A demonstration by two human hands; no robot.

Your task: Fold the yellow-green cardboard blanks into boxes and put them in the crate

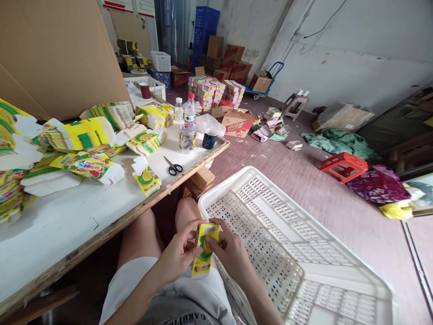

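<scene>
Above my lap I hold a small yellow and green carton [205, 253] with a barcode on its top end. My left hand [180, 255] grips its left side, thumb on the printed face. On the other side my right hand [232, 248] pinches it, its thumb on the green picture and its fingers at the upper edge. Whether the carton's far end is folded in, I cannot tell. On the table [84, 216] to my left, a single carton [147, 179] lies near the edge, with a flattened stack of the same cartons [89, 169] farther left.
Black scissors [175, 169], a clear jar [187, 136], a dark mug [209, 140] and bottles [190, 108] stand or lie on the table. A large white plastic crate [270, 216] sits at my right. Beyond it are a red stool [344, 166] and cardboard boxes [237, 122] on the floor.
</scene>
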